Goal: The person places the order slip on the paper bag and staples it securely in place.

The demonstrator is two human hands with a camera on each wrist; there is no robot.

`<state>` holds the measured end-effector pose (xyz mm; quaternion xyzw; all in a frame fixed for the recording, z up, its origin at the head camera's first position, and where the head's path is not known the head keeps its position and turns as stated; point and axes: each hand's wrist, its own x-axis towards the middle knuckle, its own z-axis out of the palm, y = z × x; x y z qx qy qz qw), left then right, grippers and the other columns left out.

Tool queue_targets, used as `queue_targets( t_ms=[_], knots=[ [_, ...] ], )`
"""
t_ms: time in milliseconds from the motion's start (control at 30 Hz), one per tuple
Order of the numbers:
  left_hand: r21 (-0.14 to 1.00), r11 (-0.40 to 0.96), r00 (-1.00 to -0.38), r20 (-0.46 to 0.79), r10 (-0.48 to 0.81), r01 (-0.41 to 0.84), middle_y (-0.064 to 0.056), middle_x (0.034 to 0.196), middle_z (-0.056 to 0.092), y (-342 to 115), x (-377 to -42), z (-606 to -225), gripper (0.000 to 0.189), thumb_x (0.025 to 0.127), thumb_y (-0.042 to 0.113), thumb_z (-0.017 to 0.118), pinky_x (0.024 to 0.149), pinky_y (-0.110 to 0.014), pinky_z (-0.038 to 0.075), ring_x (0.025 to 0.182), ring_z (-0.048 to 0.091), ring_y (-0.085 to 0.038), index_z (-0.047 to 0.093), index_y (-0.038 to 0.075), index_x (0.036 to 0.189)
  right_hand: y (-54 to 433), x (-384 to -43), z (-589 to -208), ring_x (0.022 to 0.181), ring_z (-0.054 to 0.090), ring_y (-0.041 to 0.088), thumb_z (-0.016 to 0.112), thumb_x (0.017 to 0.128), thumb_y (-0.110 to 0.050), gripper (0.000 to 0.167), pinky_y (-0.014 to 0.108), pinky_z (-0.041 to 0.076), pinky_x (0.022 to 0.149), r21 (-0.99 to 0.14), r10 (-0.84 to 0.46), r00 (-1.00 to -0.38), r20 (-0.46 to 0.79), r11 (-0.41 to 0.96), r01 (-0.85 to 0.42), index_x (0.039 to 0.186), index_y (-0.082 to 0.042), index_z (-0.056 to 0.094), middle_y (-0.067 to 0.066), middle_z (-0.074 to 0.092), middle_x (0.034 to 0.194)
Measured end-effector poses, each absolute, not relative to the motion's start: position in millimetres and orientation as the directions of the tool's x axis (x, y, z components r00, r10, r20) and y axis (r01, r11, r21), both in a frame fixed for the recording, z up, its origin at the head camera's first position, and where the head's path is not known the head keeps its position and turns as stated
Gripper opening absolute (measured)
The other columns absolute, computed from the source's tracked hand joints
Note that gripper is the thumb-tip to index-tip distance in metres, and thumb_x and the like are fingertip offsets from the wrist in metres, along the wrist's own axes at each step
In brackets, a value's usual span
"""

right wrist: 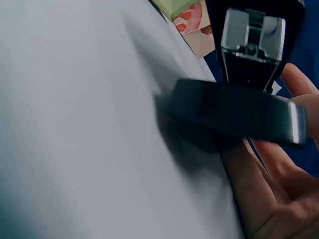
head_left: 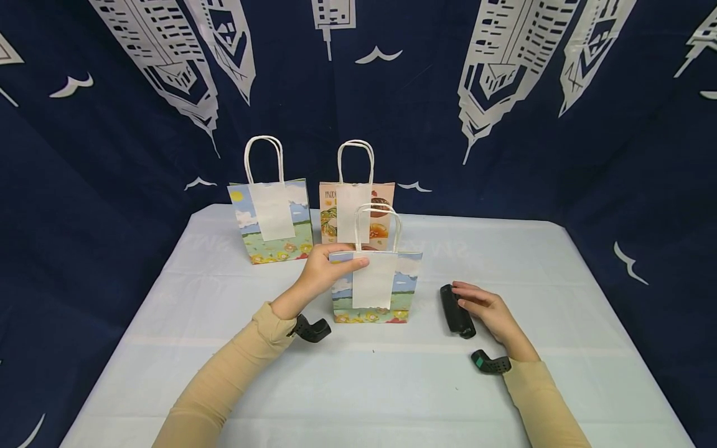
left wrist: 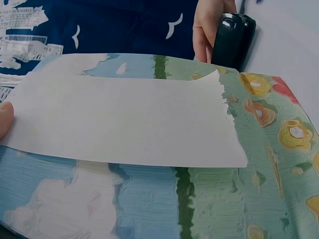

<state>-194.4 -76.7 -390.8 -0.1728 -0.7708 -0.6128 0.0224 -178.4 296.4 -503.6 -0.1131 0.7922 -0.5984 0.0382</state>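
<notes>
My left hand (head_left: 325,267) grips the upper left edge of a small paper gift bag (head_left: 343,298), thumb across the front and the other fingers behind. The bag has a blue-sky and flower-meadow print, white twisted handles and a white paper strip (left wrist: 124,119) down its front. The strip's lower edge looks torn in the left wrist view. To the right, my right hand (head_left: 493,314) holds a black stapler (head_left: 456,314) at its side, fingers over its far end. The right wrist view shows the stapler's metal nose (right wrist: 253,37) and dark base (right wrist: 229,107) close up, between thumb and fingers.
Behind stand another meadow-print bag (head_left: 302,218) at left and a peach food-print bag (head_left: 328,218) partly hidden by the held one. Each carries a white strip. A white cloth covers the table (head_left: 392,386); a navy patterned curtain (head_left: 392,124) hangs behind it.
</notes>
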Motion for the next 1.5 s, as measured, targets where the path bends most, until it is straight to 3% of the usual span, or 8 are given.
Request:
queue_targets(
  t_ms=[200,500,600,800,900,1067,1400,1500],
  knots=[
    [0.939,0.190,-0.942,0.239,0.238,0.286,-0.005,0.106,0.068,-77.5,-193.9,-390.8,0.027,0.077,0.025,0.079,0.089,-0.036,0.048,0.104,0.059,-0.019,0.074,0.005,0.095,296.3,-177.6,-503.2,0.117,0.043,-0.006,0.063,0.091,-0.010,0.031,0.012,0.043,0.088,-0.950,-0.258,-0.962,0.090,0.267,-0.160,0.116,0.006,0.062,0.018,0.044,0.139],
    [0.941,0.192,-0.944,0.233,0.235,0.280,-0.005,0.105,0.068,-77.1,-193.8,-390.0,0.028,0.077,0.026,0.079,0.088,-0.036,0.048,0.103,0.059,-0.019,0.074,0.005,0.095,295.5,-176.8,-500.7,0.120,0.037,-0.007,0.048,0.097,-0.003,0.026,0.010,0.037,0.091,-0.932,-0.296,-0.953,0.067,0.321,-0.166,0.118,0.002,0.063,0.020,0.039,0.142],
    [0.940,0.189,-0.943,0.238,0.233,0.284,-0.006,0.105,0.068,-76.8,-193.6,-389.2,0.028,0.077,0.025,0.079,0.088,-0.037,0.048,0.103,0.059,-0.019,0.074,0.004,0.095,293.6,-176.4,-497.4,0.123,0.039,0.003,0.039,0.099,-0.004,0.031,0.014,0.039,0.089,-0.937,-0.288,-0.957,0.026,0.326,-0.123,0.118,0.002,0.061,0.018,0.038,0.143],
    [0.938,0.184,-0.941,0.248,0.230,0.292,-0.007,0.105,0.068,-76.4,-194.3,-389.6,0.027,0.077,0.024,0.078,0.089,-0.037,0.048,0.103,0.059,-0.020,0.074,0.004,0.094,289.2,-175.4,-495.9,0.129,0.036,0.031,0.060,0.094,-0.022,0.031,0.022,0.038,0.096,-0.912,-0.259,-0.966,0.020,0.392,-0.124,0.115,-0.001,0.062,0.015,0.042,0.140],
    [0.939,0.184,-0.942,0.245,0.230,0.290,-0.007,0.105,0.068,-76.3,-194.2,-390.1,0.027,0.077,0.024,0.078,0.089,-0.037,0.048,0.104,0.059,-0.020,0.074,0.003,0.094,288.1,-175.2,-497.2,0.128,0.037,0.033,0.067,0.089,-0.022,0.033,0.023,0.035,0.100,-0.907,-0.245,-0.969,0.027,0.402,-0.127,0.114,-0.001,0.062,0.015,0.044,0.139],
    [0.943,0.177,-0.943,0.238,0.232,0.282,-0.007,0.106,0.068,-76.2,-194.0,-390.9,0.027,0.077,0.023,0.079,0.089,-0.036,0.048,0.105,0.059,-0.020,0.074,0.003,0.095,288.0,-173.9,-497.5,0.123,0.044,0.035,0.067,0.089,-0.021,0.041,0.016,0.042,0.089,-0.919,-0.214,-0.977,0.009,0.384,-0.092,0.122,0.001,0.057,0.019,0.044,0.138],
    [0.944,0.183,-0.946,0.230,0.228,0.274,-0.006,0.107,0.068,-76.0,-194.6,-391.2,0.028,0.077,0.025,0.079,0.089,-0.036,0.048,0.104,0.059,-0.019,0.074,0.005,0.095,286.0,-176.1,-485.1,0.115,0.054,0.017,0.071,0.086,-0.017,0.068,0.014,0.046,0.084,-0.970,-0.145,-0.983,-0.116,0.229,0.081,0.141,0.001,0.035,0.025,0.037,0.142],
    [0.945,0.178,-0.946,0.229,0.231,0.273,-0.005,0.107,0.068,-76.0,-194.3,-390.6,0.029,0.077,0.026,0.079,0.089,-0.036,0.048,0.105,0.059,-0.019,0.074,0.005,0.096,283.3,-177.8,-476.5,0.102,0.058,0.002,0.069,0.086,-0.013,0.067,0.017,0.049,0.081,-0.986,-0.125,-0.983,-0.136,0.117,0.122,0.141,0.001,0.033,0.019,0.048,0.134]
  ],
)
